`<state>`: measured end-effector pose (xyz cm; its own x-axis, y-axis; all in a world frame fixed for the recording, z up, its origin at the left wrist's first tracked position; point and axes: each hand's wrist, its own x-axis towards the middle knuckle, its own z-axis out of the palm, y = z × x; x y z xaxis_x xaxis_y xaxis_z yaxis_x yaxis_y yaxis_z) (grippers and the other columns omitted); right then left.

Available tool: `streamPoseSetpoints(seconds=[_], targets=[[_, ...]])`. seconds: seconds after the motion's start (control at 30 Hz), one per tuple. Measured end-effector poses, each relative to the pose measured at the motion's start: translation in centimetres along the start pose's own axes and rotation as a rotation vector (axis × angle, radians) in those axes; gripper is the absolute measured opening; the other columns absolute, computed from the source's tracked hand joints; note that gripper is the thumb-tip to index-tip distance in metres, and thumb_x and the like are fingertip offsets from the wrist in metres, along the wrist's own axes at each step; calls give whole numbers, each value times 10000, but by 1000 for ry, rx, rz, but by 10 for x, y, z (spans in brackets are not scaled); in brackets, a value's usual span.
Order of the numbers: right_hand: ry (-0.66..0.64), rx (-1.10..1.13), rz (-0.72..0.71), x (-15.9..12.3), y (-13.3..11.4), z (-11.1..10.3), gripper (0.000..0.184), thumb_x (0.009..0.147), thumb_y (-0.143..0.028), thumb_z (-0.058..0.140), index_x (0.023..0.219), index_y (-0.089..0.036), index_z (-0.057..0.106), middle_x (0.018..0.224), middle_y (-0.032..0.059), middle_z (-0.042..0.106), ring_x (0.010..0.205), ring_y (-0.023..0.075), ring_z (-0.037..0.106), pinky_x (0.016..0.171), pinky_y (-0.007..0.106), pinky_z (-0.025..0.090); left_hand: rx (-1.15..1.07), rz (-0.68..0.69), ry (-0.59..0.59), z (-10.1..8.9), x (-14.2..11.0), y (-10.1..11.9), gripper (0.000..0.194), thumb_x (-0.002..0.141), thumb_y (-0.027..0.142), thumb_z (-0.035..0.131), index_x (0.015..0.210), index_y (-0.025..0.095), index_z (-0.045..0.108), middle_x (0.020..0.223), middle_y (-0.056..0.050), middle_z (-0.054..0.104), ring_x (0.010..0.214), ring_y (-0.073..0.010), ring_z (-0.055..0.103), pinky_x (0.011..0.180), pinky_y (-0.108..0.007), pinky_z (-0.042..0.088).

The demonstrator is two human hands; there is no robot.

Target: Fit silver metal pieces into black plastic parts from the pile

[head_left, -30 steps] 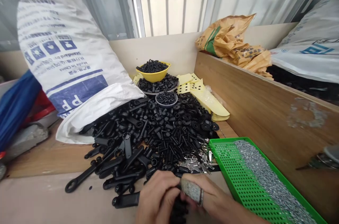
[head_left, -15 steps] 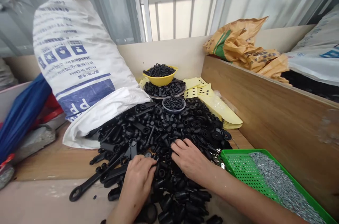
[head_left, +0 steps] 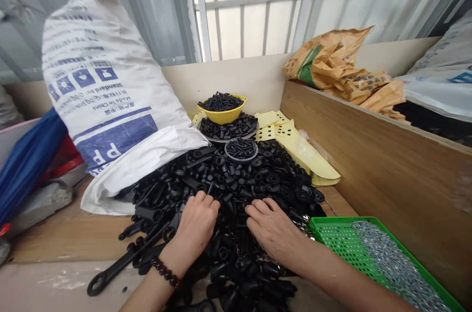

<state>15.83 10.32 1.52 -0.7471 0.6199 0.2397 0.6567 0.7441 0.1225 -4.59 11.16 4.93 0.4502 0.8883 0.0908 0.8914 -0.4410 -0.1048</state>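
Observation:
My left hand (head_left: 198, 218), with a dark bead bracelet (head_left: 164, 272) at the wrist, bends its fingers over a heap of black plastic parts (head_left: 236, 179). Its fingertips are closed, and whatever they grip is hidden behind the knuckles. To the right, my right hand (head_left: 273, 226) rests low over the same heap, fingers curled together; I cannot make out what lies in them. Small caps, tubes and discs lie around both hands. A long black handle-like part with a ring end (head_left: 99, 282) sticks out at the front left.
A green tray (head_left: 332, 238) of small metal pieces stands right, beside a wooden partition (head_left: 405, 164). Behind the heap are a yellow basket (head_left: 223, 116), a small bowl (head_left: 241, 158) of black screw-like pieces and yellow sheets (head_left: 313, 159). A white sack (head_left: 121, 80) leans left.
My left hand has moved forward over the heap, bringing the bracelet into view. My right hand has shifted slightly right and nearer to me. The camera view has shifted a little.

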Motion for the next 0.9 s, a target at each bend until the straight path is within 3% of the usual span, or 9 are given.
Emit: streamPoseSetpoints(seconds=[0.37, 0.67, 0.9], targets=[[4, 73, 8, -5, 2, -3, 144, 834, -56, 498, 804, -177, 570, 975, 76, 560, 917, 240, 441, 833, 400, 334, 114, 113, -73, -1, -2, 3, 194, 774, 24, 540, 706, 169, 650, 842, -93, 619, 850, -257, 500, 664, -372, 352], [6, 69, 4, -8, 3, -1, 108, 825, -74, 528, 796, -171, 564, 958, 75, 558, 903, 239, 448, 799, 390, 338, 130, 121, -39, 1, 6, 4, 185, 845, 143, 575, 684, 164, 661, 798, -89, 603, 834, -260, 489, 670, -380, 324], [6, 79, 6, -8, 1, -3, 122, 833, -68, 516, 795, -173, 566, 960, 75, 561, 889, 234, 448, 806, 388, 341, 126, 203, -25, 9, 8, 0, 243, 843, 55, 520, 662, 172, 632, 772, -72, 591, 816, -237, 475, 714, -388, 319]])
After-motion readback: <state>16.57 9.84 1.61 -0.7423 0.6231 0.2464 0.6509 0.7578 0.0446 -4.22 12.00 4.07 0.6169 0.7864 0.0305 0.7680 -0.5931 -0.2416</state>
